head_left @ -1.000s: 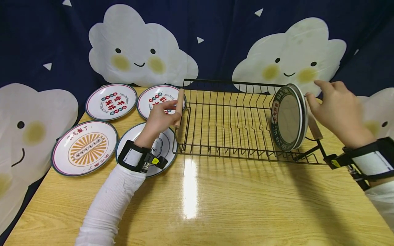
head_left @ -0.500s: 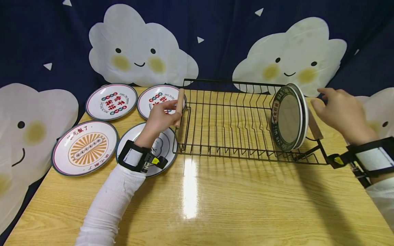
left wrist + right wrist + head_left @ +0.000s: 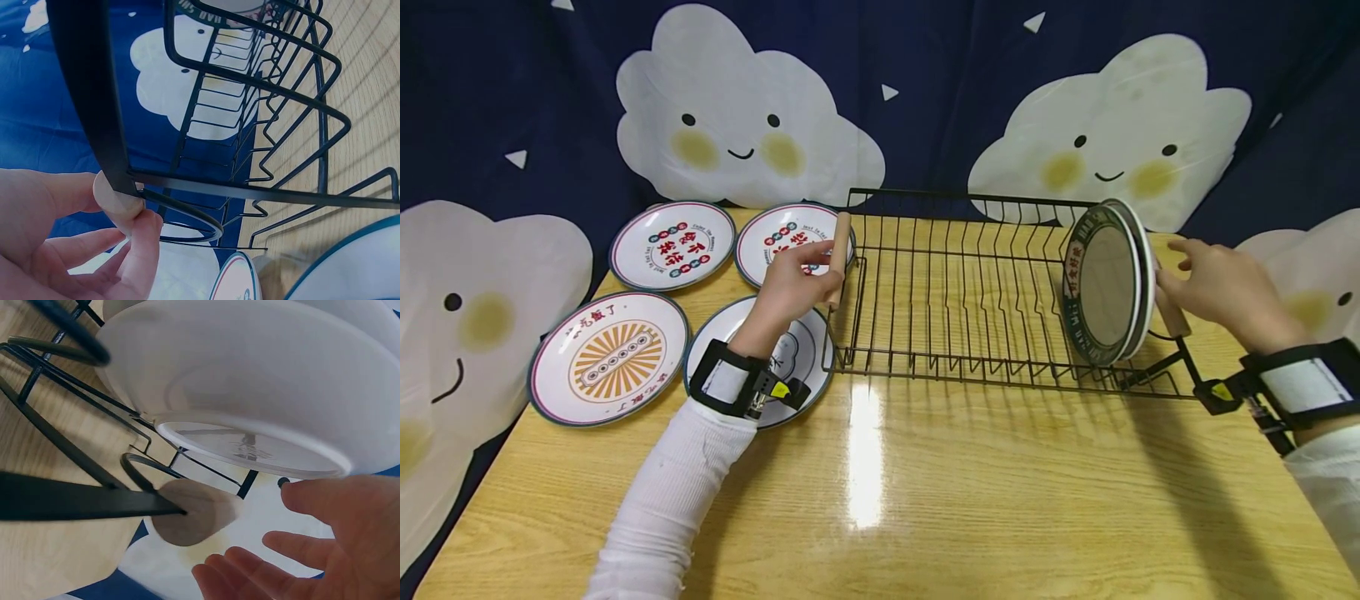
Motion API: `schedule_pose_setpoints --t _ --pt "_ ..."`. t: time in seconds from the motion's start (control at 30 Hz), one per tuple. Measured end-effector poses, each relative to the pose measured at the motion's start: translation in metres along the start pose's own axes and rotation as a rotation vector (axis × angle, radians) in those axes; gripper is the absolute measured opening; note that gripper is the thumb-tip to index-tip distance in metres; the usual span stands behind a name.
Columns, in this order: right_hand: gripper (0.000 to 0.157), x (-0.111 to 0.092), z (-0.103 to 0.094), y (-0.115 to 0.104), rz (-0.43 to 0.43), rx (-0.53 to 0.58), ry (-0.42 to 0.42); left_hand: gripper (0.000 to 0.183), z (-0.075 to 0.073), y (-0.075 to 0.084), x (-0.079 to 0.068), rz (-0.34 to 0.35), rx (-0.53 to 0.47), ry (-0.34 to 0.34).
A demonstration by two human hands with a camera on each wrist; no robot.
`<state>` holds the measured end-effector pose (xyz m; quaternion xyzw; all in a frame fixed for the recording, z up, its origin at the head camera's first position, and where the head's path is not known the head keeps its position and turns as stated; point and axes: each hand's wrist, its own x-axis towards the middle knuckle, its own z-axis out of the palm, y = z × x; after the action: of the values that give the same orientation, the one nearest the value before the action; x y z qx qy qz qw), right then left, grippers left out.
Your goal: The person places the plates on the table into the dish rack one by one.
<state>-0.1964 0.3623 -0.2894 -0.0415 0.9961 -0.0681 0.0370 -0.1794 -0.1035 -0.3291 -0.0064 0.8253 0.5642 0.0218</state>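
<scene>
A black wire dish rack (image 3: 958,381) with a wooden handle at each end stands on the table. My left hand (image 3: 793,283) pinches the left handle (image 3: 840,258) between thumb and fingers, as the left wrist view also shows. My right hand (image 3: 1232,287) is beside the right handle (image 3: 1170,315); in the right wrist view its thumb and fingers are spread, apart from that handle. At the rack's right end a dark-green-rimmed plate (image 3: 1105,287) stands on edge. A white plate (image 3: 1145,292) leans close behind it, its underside facing my right hand.
Left of the rack lie a sausage-pattern plate (image 3: 617,358), two red-lettered plates, one at the back left (image 3: 672,246), and a cloud-pattern plate (image 3: 737,333) partly under my left wrist. A dark blue cloud-print curtain (image 3: 925,50) hangs behind the wooden table (image 3: 962,483).
My right hand first drew back to the right from the upright plates, then came down and slightly left beside the right handle. My left hand keeps its hold on the left handle.
</scene>
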Motion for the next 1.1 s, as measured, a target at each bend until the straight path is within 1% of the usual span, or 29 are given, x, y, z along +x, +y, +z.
schedule_pose_setpoints --t 0.2,0.43,0.57,0.7,0.9,1.1 --pt "0.067 0.0 0.004 0.004 0.008 0.006 -0.054 0.051 0.0 0.001 0.0 0.004 -0.002 0.006" --pt "0.07 -0.001 0.007 0.003 0.009 0.024 -0.08 0.051 0.0 0.001 0.0 0.003 -0.021 0.006" --pt "0.064 -0.001 0.007 0.004 -0.001 0.013 -0.085 0.051 0.0 0.0 -0.001 0.005 -0.043 0.003" --pt "0.056 -0.001 0.009 0.004 -0.017 0.006 -0.074 0.05 -0.001 0.0 -0.001 0.005 -0.036 -0.004" --pt "0.057 0.0 0.011 0.006 -0.018 0.01 -0.091 0.049 -0.002 0.001 -0.001 -0.01 -0.036 -0.017" --pt "0.054 0.0 0.012 0.006 -0.027 0.007 -0.08 0.049 -0.002 0.0 -0.002 -0.008 -0.014 -0.018"
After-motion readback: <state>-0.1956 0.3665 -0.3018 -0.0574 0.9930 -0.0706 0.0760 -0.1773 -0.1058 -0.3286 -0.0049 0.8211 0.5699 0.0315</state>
